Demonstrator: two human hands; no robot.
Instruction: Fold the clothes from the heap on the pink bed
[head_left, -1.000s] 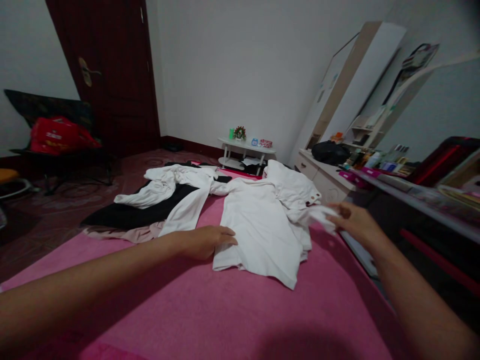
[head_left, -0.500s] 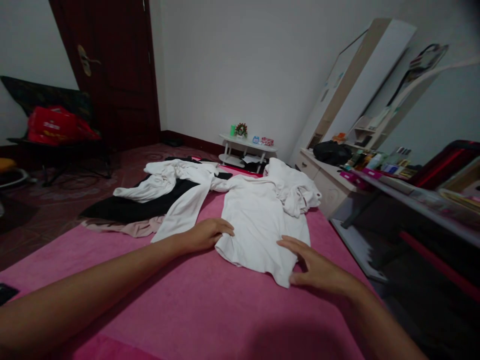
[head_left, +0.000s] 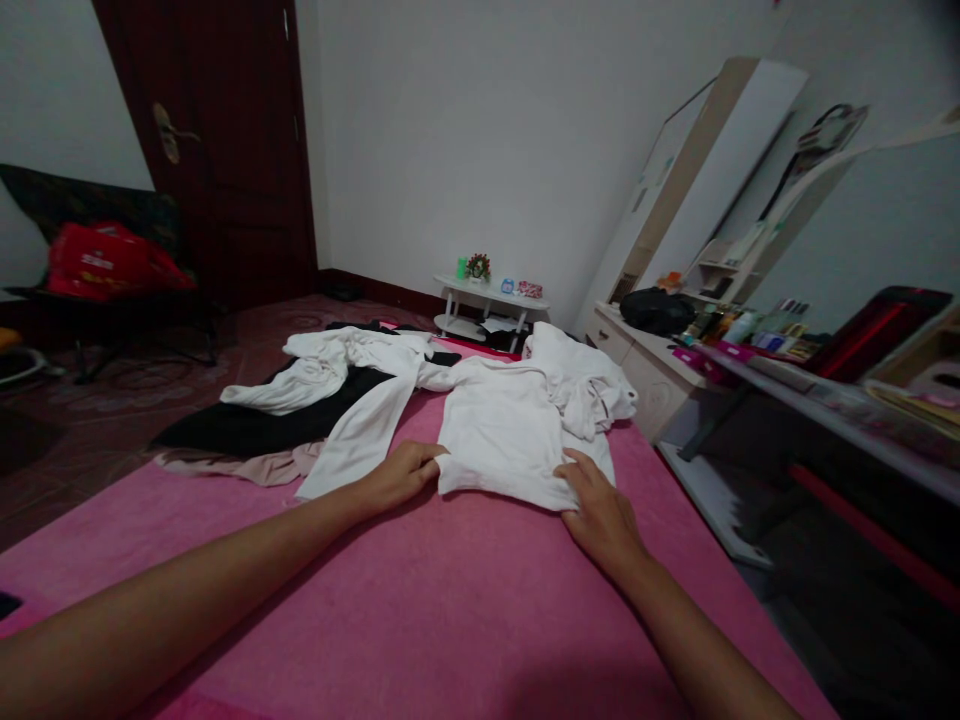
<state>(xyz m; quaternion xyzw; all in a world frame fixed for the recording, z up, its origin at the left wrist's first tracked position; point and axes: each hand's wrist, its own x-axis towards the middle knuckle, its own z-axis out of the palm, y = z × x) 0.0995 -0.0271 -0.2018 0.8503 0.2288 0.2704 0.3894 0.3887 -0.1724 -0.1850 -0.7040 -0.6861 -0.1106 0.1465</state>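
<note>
A white long-sleeved shirt [head_left: 499, 425] lies spread on the pink bed cover [head_left: 450, 600], its near edge lifted a little. My left hand [head_left: 405, 472] pinches the left corner of that edge. At the right corner, my right hand [head_left: 600, 505] has its fingers closed on the cloth. One sleeve of the shirt stretches out to the left, over a black garment [head_left: 277, 420]. Another bunched white garment [head_left: 589, 380] lies against the shirt's far right side.
A crumpled white garment [head_left: 322, 365] rests on the black one, with a pinkish garment [head_left: 247, 465] beneath. Beyond the bed stands a small white table [head_left: 480, 290]. A dresser [head_left: 637, 360] and a cluttered desk [head_left: 795, 390] line the right. A red bag [head_left: 112, 262] sits on a chair at left.
My right hand has closed on the shirt's right corner. The near edge has been raised and drawn straight between both hands, and the hanging corner has moved up and away from me.
</note>
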